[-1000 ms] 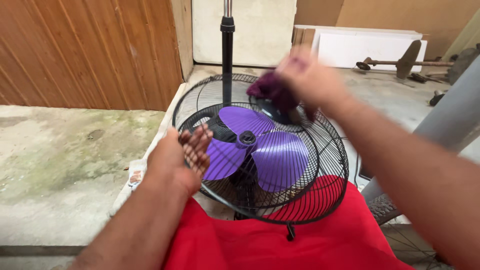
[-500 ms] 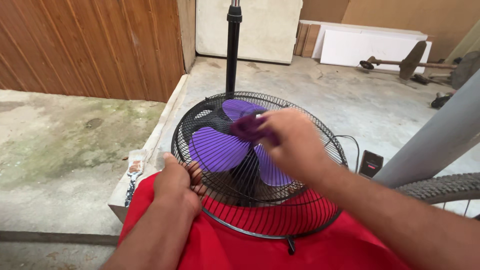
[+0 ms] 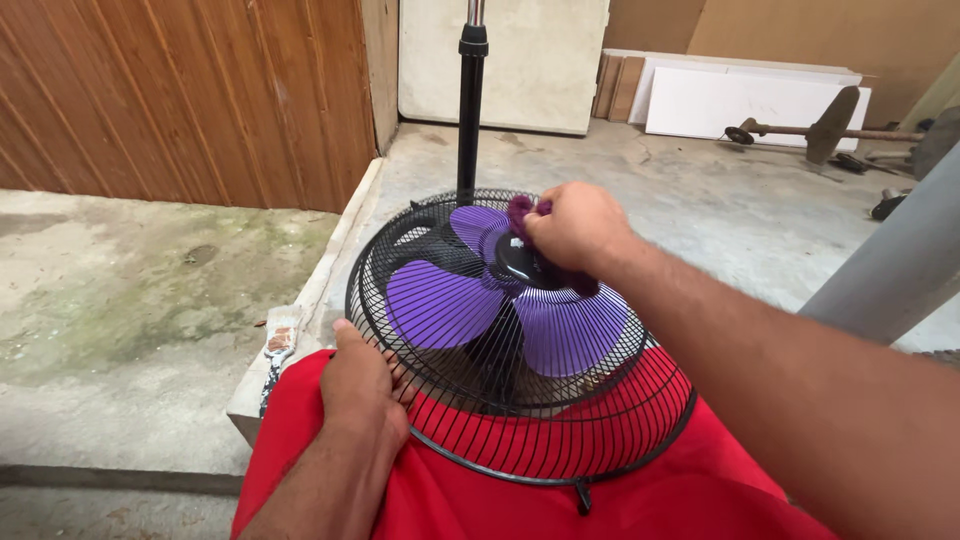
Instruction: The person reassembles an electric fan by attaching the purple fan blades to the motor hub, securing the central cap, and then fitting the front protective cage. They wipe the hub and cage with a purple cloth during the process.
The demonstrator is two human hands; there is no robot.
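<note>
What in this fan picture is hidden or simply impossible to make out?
Head view only:
- Purple cloth: mostly hidden under the right hand.
- Fan stand pole: top cut off by the frame edge.
- Fan motor: hidden behind the purple blades and black grille.
- Left hand fingertips: tucked into the grille.

A reddish-brown wooden plank wall stands to the left above a stained, mossy concrete floor. Flat white boards lean against the far wall, with a rusty long-handled metal tool lying just in front of them. A thick grey pipe slants up at the right edge.
</note>
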